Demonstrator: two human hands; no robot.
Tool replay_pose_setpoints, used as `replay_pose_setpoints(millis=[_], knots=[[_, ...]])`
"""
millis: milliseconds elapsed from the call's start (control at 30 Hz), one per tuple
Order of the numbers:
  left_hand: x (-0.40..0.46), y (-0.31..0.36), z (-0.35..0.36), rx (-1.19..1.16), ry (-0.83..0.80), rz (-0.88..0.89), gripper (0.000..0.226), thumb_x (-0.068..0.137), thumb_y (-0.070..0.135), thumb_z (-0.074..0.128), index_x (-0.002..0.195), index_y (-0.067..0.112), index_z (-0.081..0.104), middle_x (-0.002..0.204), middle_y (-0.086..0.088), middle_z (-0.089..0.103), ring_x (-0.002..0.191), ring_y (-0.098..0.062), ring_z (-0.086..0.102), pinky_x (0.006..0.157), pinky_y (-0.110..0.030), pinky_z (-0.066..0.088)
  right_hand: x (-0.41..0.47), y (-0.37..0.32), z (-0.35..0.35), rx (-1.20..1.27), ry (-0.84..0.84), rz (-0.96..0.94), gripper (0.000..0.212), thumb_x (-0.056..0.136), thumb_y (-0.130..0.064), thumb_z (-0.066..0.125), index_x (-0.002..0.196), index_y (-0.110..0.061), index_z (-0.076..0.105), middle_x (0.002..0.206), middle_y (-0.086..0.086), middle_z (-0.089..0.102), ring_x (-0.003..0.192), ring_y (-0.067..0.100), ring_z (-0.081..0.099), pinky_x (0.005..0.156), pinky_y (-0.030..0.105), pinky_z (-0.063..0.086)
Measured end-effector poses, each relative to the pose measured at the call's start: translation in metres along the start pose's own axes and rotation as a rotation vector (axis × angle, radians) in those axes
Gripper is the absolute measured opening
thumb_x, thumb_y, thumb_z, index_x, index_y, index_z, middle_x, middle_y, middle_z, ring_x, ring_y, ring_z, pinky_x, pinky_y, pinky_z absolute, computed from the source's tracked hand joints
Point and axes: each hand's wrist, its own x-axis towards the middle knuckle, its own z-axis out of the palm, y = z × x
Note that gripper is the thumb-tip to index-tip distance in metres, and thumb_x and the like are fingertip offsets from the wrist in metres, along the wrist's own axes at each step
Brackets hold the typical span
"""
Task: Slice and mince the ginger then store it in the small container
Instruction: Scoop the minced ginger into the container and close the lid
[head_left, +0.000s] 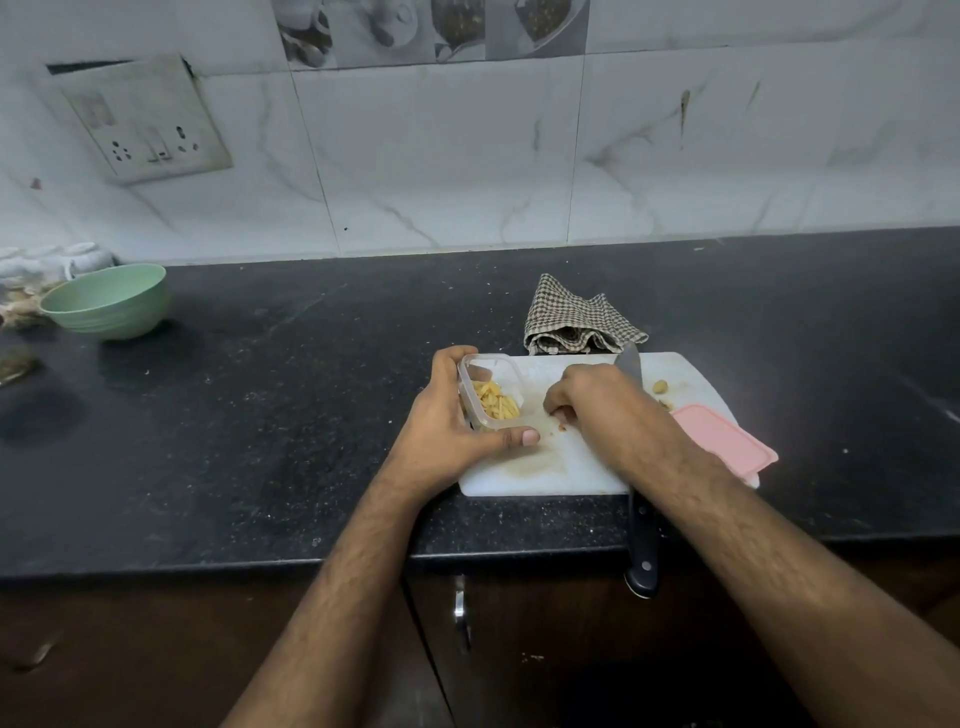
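Observation:
A small clear plastic container (493, 366) sits tilted on the left end of the white cutting board (550, 470), with yellow cut ginger (496, 401) inside. My left hand (447, 421) grips the container from its left side, thumb along its near edge. My right hand (597, 400) rests on the board just right of the container, fingers curled down onto small ginger bits; what it holds is hidden. A knife lies across the board under my right forearm, blade tip (629, 364) at the far edge, black handle (643, 545) over the counter edge. A ginger piece (660, 386) lies at the far right.
A pink lid (727, 441) lies on the board's right end. A checked cloth (576, 317) is bunched behind the board. A green bowl (109, 301) stands at the far left of the black counter (285, 415). The tiled wall has a socket plate (148, 122).

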Motion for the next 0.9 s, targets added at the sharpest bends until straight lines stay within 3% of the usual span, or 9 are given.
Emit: replay_pose_setpoints(millis=[100, 200, 267, 367, 433, 533, 667, 767, 900], knots=[[0.000, 0.000, 0.000, 0.007, -0.001, -0.006, 0.105, 0.055, 0.050, 0.099, 0.137, 0.034, 0.035, 0.124, 0.015, 0.061, 0.113, -0.003, 0.063, 0.099, -0.034, 0.056, 0.008, 0.003, -0.002, -0.054, -0.005, 0.047, 0.016, 0.091, -0.007, 0.060, 0.091, -0.018, 0.072, 0.084, -0.004, 0.068, 0.086, 0.018, 0.064, 0.096, 0.042, 0.045], [0.000, 0.000, 0.000, 0.007, 0.001, -0.010, 0.106, 0.054, 0.049, 0.099, 0.137, 0.035, 0.035, 0.124, 0.015, 0.062, 0.112, -0.002, 0.064, 0.098, -0.033, 0.056, 0.017, 0.002, -0.003, -0.135, 0.020, 0.141, 0.011, 0.089, -0.016, 0.065, 0.086, -0.025, 0.071, 0.078, -0.013, 0.067, 0.085, 0.008, 0.058, 0.118, 0.054, 0.016], [-0.001, 0.001, 0.000, 0.010, -0.002, -0.013, 0.107, 0.053, 0.050, 0.099, 0.137, 0.035, 0.035, 0.123, 0.017, 0.061, 0.110, 0.001, 0.063, 0.095, -0.028, 0.055, 0.017, 0.001, -0.007, -0.091, 0.023, 0.179, 0.014, 0.091, -0.016, 0.065, 0.086, -0.027, 0.072, 0.081, -0.013, 0.068, 0.090, 0.007, 0.056, 0.118, 0.055, 0.020], [-0.001, 0.004, 0.001, 0.020, -0.011, -0.015, 0.106, 0.053, 0.049, 0.098, 0.137, 0.035, 0.035, 0.121, 0.018, 0.061, 0.105, 0.009, 0.062, 0.086, -0.013, 0.051, 0.014, -0.002, -0.018, 0.130, 0.152, 0.192, 0.012, 0.089, -0.017, 0.071, 0.090, -0.028, 0.076, 0.086, -0.014, 0.070, 0.092, 0.007, 0.062, 0.105, 0.048, 0.044], [-0.001, 0.004, -0.001, 0.019, -0.009, -0.016, 0.105, 0.054, 0.047, 0.099, 0.137, 0.035, 0.036, 0.120, 0.018, 0.061, 0.103, 0.013, 0.060, 0.082, -0.007, 0.049, 0.010, -0.014, -0.027, 0.243, 0.230, 0.130, 0.011, 0.089, -0.017, 0.072, 0.093, -0.026, 0.077, 0.086, -0.014, 0.071, 0.084, 0.001, 0.064, 0.089, 0.029, 0.055], [-0.001, 0.003, -0.002, 0.006, -0.010, -0.011, 0.102, 0.056, 0.041, 0.100, 0.136, 0.032, 0.037, 0.117, 0.018, 0.064, 0.101, 0.011, 0.063, 0.081, -0.009, 0.051, 0.007, -0.041, -0.035, 0.276, 0.232, -0.002, 0.008, 0.093, -0.020, 0.070, 0.097, -0.025, 0.076, 0.091, -0.016, 0.068, 0.078, -0.008, 0.059, 0.067, 0.002, 0.046], [-0.003, 0.004, 0.003, 0.003, -0.022, 0.000, 0.099, 0.057, 0.041, 0.100, 0.134, 0.030, 0.038, 0.117, 0.017, 0.066, 0.103, 0.008, 0.065, 0.086, -0.016, 0.054, 0.010, -0.054, -0.032, 0.206, 0.182, -0.073, 0.018, 0.102, -0.023, 0.056, 0.105, -0.022, 0.074, 0.098, -0.007, 0.069, 0.081, 0.004, 0.062, 0.078, 0.026, 0.056], [-0.002, 0.005, 0.002, -0.015, -0.018, -0.011, 0.101, 0.057, 0.041, 0.100, 0.135, 0.032, 0.037, 0.117, 0.018, 0.064, 0.103, 0.011, 0.063, 0.085, -0.012, 0.052, 0.011, -0.045, -0.036, 0.226, 0.265, 0.015, 0.019, 0.103, -0.020, 0.054, 0.106, -0.022, 0.073, 0.103, -0.009, 0.070, 0.074, -0.005, 0.054, 0.066, 0.003, 0.043], [0.002, -0.001, -0.002, -0.063, 0.020, -0.036, 0.102, 0.055, 0.048, 0.099, 0.134, 0.036, 0.037, 0.121, 0.016, 0.063, 0.109, -0.001, 0.065, 0.091, -0.028, 0.057, 0.018, -0.023, -0.025, 0.220, 0.261, 0.141, 0.018, 0.100, -0.015, 0.060, 0.105, -0.023, 0.075, 0.102, -0.007, 0.071, 0.092, 0.007, 0.061, 0.088, 0.030, 0.051]])
